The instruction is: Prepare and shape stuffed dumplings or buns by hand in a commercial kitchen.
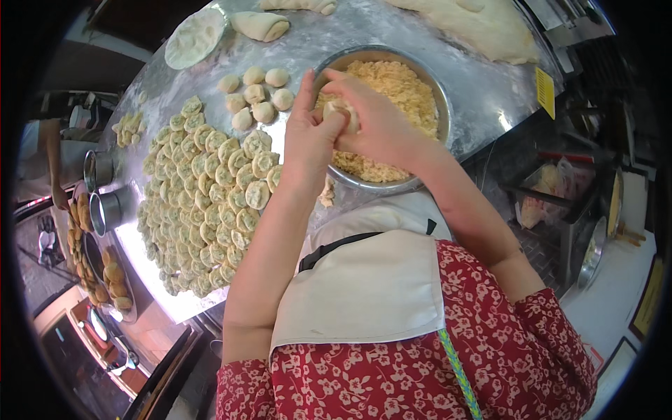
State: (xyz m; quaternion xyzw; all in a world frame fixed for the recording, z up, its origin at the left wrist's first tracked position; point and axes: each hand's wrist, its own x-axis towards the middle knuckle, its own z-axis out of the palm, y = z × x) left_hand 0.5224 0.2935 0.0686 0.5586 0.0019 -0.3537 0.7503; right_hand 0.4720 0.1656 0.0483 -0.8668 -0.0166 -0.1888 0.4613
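Observation:
Both hands meet over the left part of a steel bowl [446, 113] filled with a crumbly yellowish filling [396, 86]. Between them is a small piece of pale dough [350, 116], gathered up at its edge. My left hand [311, 126] presses its thumb onto the dough, its index finger raised. My right hand [375, 123] wraps the dough from the other side, its fingers partly over the bowl. What lies inside the dough is hidden by the fingers. Several smooth dough balls [263, 112] rest on the metal table just left of the bowl.
Rows of small round pieces with greenish filling [210, 194] crowd the left of the metal table [475, 113]. A flattened dough disc [195, 39], dough rolls [260, 26] and a large dough sheet [472, 26] lie farther back. Another person's arm [55, 163] shows at far left, near metal cylinders [107, 210].

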